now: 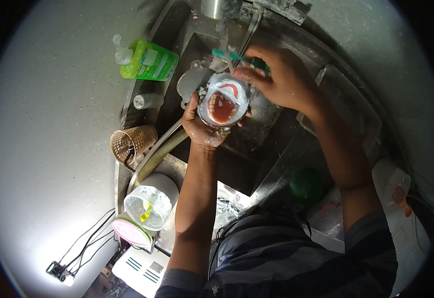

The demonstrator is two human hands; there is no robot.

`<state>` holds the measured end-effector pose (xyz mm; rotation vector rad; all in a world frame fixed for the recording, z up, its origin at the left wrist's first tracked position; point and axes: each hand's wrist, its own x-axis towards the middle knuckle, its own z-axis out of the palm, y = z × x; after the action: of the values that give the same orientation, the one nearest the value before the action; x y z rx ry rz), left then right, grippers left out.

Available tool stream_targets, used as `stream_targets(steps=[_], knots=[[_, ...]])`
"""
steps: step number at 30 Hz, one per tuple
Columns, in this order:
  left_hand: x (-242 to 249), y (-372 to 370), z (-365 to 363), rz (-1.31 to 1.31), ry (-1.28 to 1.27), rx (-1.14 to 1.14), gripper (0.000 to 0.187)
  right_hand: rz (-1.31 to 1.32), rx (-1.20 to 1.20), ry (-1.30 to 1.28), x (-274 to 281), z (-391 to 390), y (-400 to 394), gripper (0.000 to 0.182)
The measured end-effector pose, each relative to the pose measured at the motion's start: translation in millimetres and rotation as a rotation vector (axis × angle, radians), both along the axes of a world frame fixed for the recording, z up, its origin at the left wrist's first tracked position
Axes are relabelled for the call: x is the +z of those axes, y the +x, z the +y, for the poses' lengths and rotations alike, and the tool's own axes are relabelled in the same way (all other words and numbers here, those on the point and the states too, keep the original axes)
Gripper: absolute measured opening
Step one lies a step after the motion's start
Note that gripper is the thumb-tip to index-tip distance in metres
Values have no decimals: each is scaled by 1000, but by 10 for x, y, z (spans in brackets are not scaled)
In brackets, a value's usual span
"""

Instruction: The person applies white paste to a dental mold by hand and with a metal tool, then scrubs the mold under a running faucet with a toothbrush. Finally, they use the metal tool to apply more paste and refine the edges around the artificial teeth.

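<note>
- Sink point(236, 174): spreads beneath everything held, so runoff probably lands inside.
- Right hand point(281, 79): pinches a green tool point(222, 53) above the white mould point(207, 110).
- Left hand point(204, 130): grips the mould from below, thumb at its side, likely to leave the upper face exposed.
- Mould: rests in the left palm, pink base and teeth facing up.
- Tap point(214, 9): runs water point(223, 37) toward the mould's far edge.
- Green tool: crosses the stream; bristles cannot be made out.

Tap point(212, 8) partly beyond top edge
</note>
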<state>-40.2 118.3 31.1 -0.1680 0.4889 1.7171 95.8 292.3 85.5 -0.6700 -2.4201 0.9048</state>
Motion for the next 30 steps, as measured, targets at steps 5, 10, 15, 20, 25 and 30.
stream_targets(steps=[5, 10, 15, 20, 25, 30], knots=[[-118, 36, 28, 42, 54, -87, 86, 57, 118, 82, 42, 61, 44, 32], [-54, -59, 30, -5, 94, -88, 80, -111, 67, -15, -72, 177, 275, 19], [-111, -48, 103, 65, 42, -208, 79, 53, 171, 156, -54, 132, 140, 14], [-49, -212, 82, 106, -107, -266, 79, -65, 192, 152, -3, 326, 81, 15], [40, -219, 113, 126, -113, -275, 80, -72, 189, 162, -38, 455, 45, 20], [7, -167, 114, 83, -76, -235, 81, 147, 227, 211, -164, 215, -112, 23]])
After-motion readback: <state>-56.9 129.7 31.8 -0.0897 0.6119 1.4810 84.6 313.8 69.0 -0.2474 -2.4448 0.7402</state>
